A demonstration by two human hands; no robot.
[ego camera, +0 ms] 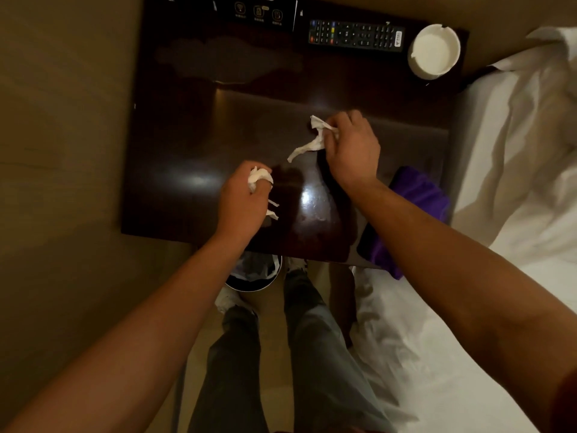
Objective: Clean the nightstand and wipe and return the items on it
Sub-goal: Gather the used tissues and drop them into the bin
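White illegible label (398, 36) on black remote (356, 35).

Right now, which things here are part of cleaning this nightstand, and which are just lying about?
Part of the job:
nightstand
remote control
white ashtray
crumpled tissue gripped by the left hand
twisted tissue pinched by the right hand
purple cloth
trash bin

Just lying about:
bed sheets
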